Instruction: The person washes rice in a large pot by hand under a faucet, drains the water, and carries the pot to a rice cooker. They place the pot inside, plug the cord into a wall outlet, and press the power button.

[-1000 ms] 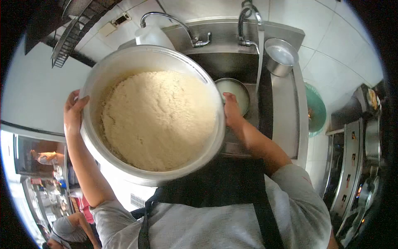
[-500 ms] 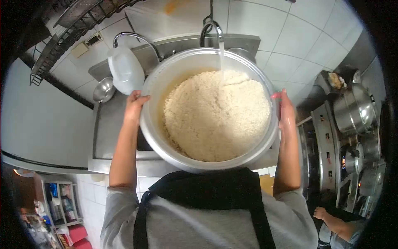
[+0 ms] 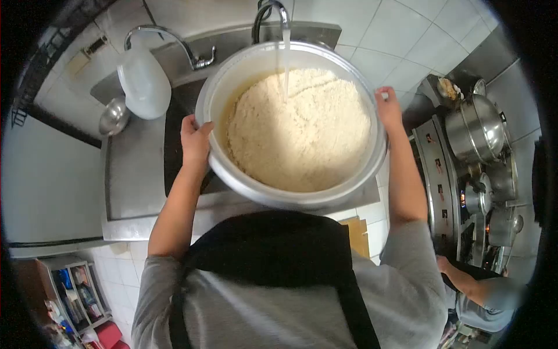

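A large metal pot (image 3: pixel 264 198) sits over the sink, filled with pale grains that look like rice (image 3: pixel 302 134) and some cloudy water along the left side. From the curved faucet (image 3: pixel 283 17) a stream of water falls into the grains. My left hand (image 3: pixel 196 139) is closed on the pot's left side, thumb on the rim. On the opposite side, my right hand (image 3: pixel 388 107) is closed at the rim with its fingers curled; what exactly they grip there is partly hidden.
Left of the pot are a second faucet (image 3: pixel 168 32), a white plastic jug (image 3: pixel 144 84) and a small metal bowl (image 3: pixel 114 116). A stove with large pots (image 3: pixel 476 128) runs along the right. Another person's arm (image 3: pixel 462 279) shows at the lower right.
The pot has shifted right relative to the faucet, with both hands on it, and more of the dark sink basin shows at left. The stream lands farther left. My view has also shifted.
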`<state>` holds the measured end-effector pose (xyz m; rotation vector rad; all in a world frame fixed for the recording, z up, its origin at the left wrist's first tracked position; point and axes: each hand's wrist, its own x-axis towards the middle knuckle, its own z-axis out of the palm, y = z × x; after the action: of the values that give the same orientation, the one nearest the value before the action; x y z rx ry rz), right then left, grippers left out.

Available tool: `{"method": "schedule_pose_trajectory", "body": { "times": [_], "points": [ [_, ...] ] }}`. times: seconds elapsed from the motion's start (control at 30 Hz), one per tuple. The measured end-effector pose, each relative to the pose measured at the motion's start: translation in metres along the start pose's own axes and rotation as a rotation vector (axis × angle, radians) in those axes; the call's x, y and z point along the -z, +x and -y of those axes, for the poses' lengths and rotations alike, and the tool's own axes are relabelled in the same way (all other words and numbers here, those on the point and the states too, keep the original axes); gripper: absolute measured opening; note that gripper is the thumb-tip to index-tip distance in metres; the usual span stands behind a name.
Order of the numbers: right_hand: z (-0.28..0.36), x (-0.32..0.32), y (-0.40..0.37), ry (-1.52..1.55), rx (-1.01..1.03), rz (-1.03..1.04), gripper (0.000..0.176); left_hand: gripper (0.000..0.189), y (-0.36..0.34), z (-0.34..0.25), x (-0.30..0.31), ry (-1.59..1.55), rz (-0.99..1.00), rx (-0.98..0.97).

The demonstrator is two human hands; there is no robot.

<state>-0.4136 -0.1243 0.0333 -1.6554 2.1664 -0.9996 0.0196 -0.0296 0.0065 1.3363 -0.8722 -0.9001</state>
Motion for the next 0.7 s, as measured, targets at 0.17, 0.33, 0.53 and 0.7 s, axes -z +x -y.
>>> {"method": "schedule_pose_trajectory", "body": {
  "times": [0.17,0.33,0.53,0.7],
  "points": [
    [0.041,-0.012,0.025,-0.321,0.724,-0.099,0.016,0.043,-0.022,-0.005,-0.002,0.049,-0.006,0.082],
    [0.078,-0.071,0.076,-0.64,0.688,0.406,0.027,0.046,-0.016,0.004,-0.002,-0.006,-0.031,0.003],
    [0.056,-0.075,0.041,-0.842,0.404,0.734,0.064,0.048,-0.019,-0.001,0.002,-0.016,0.019,-0.012],
    [0.044,-0.043,-0.036,-0.437,-0.133,1.014,0.087,0.049,-0.019,-0.001,0.003,-0.057,0.038,-0.011]
  ]
}}
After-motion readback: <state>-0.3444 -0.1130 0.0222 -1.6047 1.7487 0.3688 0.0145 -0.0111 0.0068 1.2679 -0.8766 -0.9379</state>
